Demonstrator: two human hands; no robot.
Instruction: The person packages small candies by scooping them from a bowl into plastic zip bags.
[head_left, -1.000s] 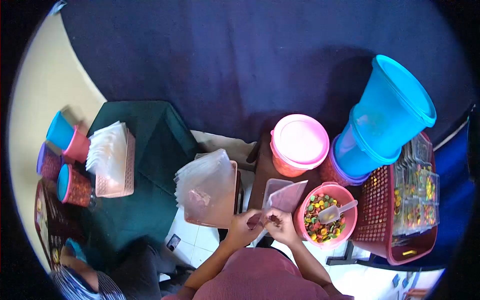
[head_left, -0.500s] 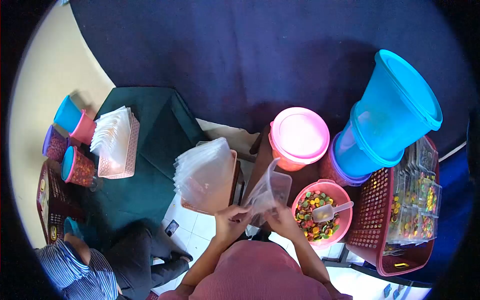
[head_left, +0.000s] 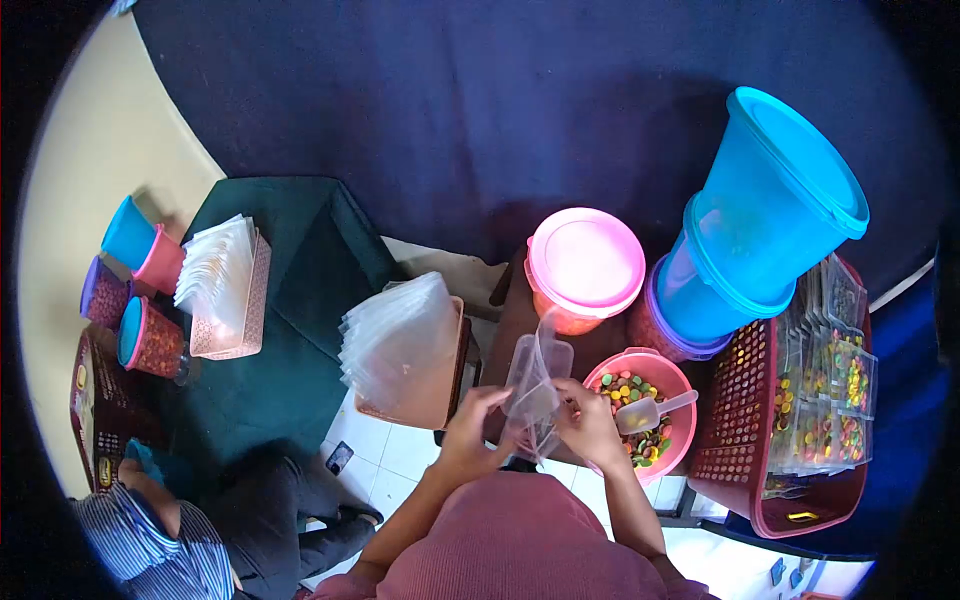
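Note:
In front of my body I hold a clear plastic pouch (head_left: 535, 398), upright, its top edge bent over. My left hand (head_left: 474, 436) is closed on the pouch's left side, with fingers and thumb at its edge. On the other side, my right hand (head_left: 592, 428) pinches the pouch, its wrist beside a pink bowl (head_left: 682, 440). Multicoloured round sweets (head_left: 628, 385) fill the bowl, and a clear scoop (head_left: 640, 416) lies on them with its handle over the rim. No sweets show inside the pouch.
Left of my hands, a pink basket (head_left: 412, 402) holds several empty pouches (head_left: 400, 335). A pink-lidded tub (head_left: 585, 265) and stacked blue tubs (head_left: 760, 210) stand behind the bowl. Filled pouches (head_left: 825, 400) sit in a red basket (head_left: 735, 430) at right. Another person (head_left: 170, 540) sits at left.
Both hands have turned the pouch more upright and shifted slightly right. My right hand now reaches higher along its side. The whole view has moved a little.

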